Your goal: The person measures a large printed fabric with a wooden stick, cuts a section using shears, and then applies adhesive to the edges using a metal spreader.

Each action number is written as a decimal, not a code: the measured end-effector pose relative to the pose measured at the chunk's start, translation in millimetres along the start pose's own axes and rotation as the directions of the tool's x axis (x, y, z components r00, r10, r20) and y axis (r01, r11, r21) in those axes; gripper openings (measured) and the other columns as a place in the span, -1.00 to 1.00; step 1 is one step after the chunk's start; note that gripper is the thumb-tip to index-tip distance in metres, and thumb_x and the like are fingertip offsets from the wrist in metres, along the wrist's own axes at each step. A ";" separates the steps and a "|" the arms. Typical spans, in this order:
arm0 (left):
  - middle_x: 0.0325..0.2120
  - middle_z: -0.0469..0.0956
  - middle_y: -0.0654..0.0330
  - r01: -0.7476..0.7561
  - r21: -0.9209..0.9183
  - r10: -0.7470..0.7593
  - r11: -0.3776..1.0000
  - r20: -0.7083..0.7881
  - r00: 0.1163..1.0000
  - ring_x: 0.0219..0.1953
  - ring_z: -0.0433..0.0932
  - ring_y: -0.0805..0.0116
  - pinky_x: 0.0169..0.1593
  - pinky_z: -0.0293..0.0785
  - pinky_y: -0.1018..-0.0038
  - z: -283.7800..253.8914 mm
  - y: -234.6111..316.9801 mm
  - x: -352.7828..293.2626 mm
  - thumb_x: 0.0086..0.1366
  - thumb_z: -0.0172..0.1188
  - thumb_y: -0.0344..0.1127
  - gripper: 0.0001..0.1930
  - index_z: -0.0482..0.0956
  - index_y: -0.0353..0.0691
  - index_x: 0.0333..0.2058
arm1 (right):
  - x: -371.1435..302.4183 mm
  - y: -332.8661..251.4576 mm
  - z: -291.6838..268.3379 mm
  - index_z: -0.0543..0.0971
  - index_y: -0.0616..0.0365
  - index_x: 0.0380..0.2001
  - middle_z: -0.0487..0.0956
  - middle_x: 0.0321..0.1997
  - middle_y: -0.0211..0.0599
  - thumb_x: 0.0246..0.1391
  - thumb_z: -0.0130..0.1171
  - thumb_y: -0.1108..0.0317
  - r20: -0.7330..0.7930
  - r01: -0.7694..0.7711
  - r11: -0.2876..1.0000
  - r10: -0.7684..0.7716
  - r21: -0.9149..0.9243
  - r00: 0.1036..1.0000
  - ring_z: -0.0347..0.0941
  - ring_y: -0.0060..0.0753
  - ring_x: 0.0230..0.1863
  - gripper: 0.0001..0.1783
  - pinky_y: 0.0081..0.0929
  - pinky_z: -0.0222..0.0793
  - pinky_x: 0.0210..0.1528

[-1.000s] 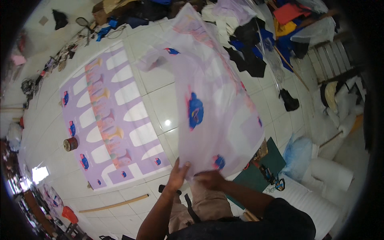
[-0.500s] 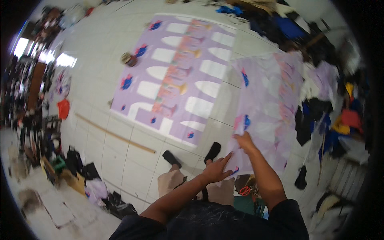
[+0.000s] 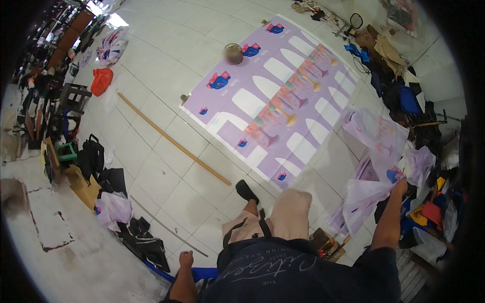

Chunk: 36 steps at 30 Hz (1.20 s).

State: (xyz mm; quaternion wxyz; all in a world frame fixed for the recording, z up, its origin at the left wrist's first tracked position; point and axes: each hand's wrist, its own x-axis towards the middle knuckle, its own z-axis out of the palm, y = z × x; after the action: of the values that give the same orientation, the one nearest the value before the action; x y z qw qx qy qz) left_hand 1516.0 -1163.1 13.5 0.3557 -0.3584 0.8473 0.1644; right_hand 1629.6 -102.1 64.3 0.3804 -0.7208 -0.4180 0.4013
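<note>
My right hand (image 3: 399, 187) is closed on one edge of a thin lilac printed sheet (image 3: 371, 194), off to the right. The sheet hangs in loose folds, its pale back partly turned up and its far end spread toward the right-hand pile. At the lower left, my left hand (image 3: 186, 259) is held low, away from the sheet, its fingers curled in and nothing showing in them. In front of me a larger lilac printed sheet (image 3: 298, 134) with white arch shapes and a coral band lies flat on the tiled floor.
A round can-like object (image 3: 233, 54) sits on the large sheet's far left edge. A long wooden stick (image 3: 174, 141) lies left of it. Bags and cloth (image 3: 134, 222) line the left wall; fabric scraps (image 3: 429, 212) crowd the right. A red bag (image 3: 102, 81) rests farther off.
My left hand has left the loose sheet and moved to the lower left. My right hand has carried the sheet's edge rightward, folding it. The view has turned.
</note>
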 end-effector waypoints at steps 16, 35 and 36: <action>-0.25 0.54 0.19 -0.264 -0.612 0.299 0.746 -0.047 0.953 -0.31 0.51 0.44 -0.31 0.42 0.48 -239.2 330.4 166.3 0.32 0.17 -0.11 -0.55 0.45 -0.23 0.10 | -215.6 -135.2 329.3 0.47 0.15 0.14 0.58 -0.04 0.09 0.26 0.02 0.10 0.166 0.462 0.788 -0.433 -0.408 0.886 0.53 -0.02 -0.05 -0.51 -0.21 0.42 0.00; -0.39 0.58 -0.03 -0.155 -0.414 0.235 0.897 0.151 0.960 -0.30 0.57 0.13 -0.27 0.49 0.20 -475.6 560.1 458.6 0.29 0.14 -0.10 -0.68 0.59 -0.26 -0.18 | -419.2 -84.2 530.7 0.44 0.14 0.16 0.51 0.10 -0.07 0.11 0.11 0.19 0.425 0.562 0.069 -0.579 -0.824 0.696 0.39 -0.06 0.17 -0.46 -0.12 0.23 0.26; -0.38 0.58 -0.03 -0.231 -0.420 0.330 0.878 0.181 0.927 -0.29 0.57 0.14 -0.27 0.49 0.20 -481.7 621.8 473.1 0.29 0.15 -0.10 -0.68 0.59 -0.25 -0.18 | -422.0 -104.9 524.0 0.46 0.16 0.13 0.50 0.13 -0.05 0.13 0.06 0.25 0.375 0.474 -0.025 -0.648 -0.880 0.663 0.38 -0.05 0.18 -0.51 -0.14 0.18 0.30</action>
State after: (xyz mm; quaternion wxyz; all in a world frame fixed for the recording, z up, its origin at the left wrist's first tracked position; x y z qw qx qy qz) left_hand 600.2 -1223.8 21.0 0.3516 -0.2714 0.7895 0.4236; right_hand 990.0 -335.8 63.4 0.0311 -0.5860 -0.7905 -0.1753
